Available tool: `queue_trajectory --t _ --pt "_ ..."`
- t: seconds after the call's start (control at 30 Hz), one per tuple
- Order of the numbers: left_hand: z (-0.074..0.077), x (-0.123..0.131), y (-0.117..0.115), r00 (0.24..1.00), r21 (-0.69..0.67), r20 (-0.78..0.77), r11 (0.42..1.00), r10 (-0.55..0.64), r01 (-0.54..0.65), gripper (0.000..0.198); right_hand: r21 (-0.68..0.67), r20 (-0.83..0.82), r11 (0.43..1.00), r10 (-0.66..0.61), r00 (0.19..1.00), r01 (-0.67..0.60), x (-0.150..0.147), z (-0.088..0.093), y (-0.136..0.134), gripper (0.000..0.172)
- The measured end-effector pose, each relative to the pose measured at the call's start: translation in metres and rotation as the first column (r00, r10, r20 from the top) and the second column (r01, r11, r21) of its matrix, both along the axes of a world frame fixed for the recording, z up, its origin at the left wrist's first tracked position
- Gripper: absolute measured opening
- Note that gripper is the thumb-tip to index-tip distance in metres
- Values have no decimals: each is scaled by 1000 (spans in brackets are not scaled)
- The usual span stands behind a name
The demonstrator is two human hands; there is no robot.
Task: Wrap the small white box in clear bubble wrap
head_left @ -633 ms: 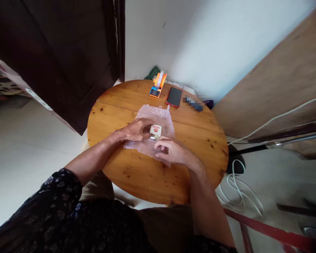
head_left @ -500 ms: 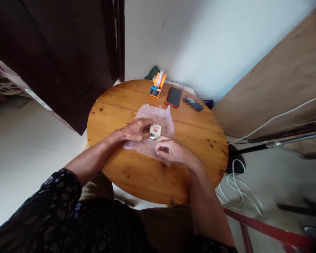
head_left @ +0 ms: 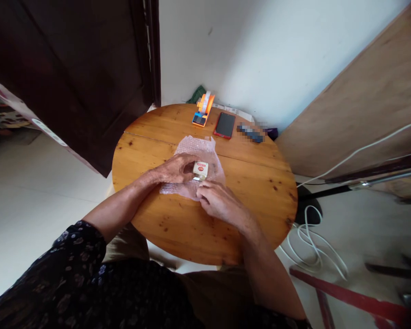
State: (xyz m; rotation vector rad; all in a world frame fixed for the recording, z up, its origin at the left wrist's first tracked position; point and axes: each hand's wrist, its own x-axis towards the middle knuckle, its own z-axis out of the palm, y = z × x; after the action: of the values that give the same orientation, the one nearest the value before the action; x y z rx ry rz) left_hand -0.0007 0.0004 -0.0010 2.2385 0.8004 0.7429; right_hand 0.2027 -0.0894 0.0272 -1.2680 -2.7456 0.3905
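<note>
A small cream box (head_left: 200, 168) with a red mark on its top sits on a sheet of pinkish bubble wrap (head_left: 195, 146). The fingers of my left hand (head_left: 178, 168) curl against the box's left side and hold it. At the box's near right corner, my right hand (head_left: 216, 197) is closed, its fingers pinching the near right part of the wrap. Those fingertips are partly hidden, and the wrap's near right corner is out of sight under the hand.
Along the far side of the round wooden table (head_left: 260, 201) stand an orange tape dispenser (head_left: 204, 108), a phone in a red case (head_left: 224, 125) and a pixelated dark object (head_left: 250, 132). A white wall rises behind. White cable (head_left: 315, 246) lies coiled on the floor at right.
My right hand has shifted slightly left, and the near right part of the bubble wrap has been drawn in with it. My left hand and the box have hardly moved.
</note>
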Motion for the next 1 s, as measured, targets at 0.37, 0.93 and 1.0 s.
queue_trajectory --t 0.37,0.93,1.0 --pt "14 1 -5 997 -71 -69 997 -32 27 39 119 -315 964 -192 929 240 8 4 10 15" --pt "13 -8 -1 987 -258 157 966 23 18 45 142 -514 857 -363 777 495 8 -14 28 20" --pt "10 -5 -1 986 -227 169 973 -7 46 37 145 -522 858 -357 774 493 8 -15 29 20"
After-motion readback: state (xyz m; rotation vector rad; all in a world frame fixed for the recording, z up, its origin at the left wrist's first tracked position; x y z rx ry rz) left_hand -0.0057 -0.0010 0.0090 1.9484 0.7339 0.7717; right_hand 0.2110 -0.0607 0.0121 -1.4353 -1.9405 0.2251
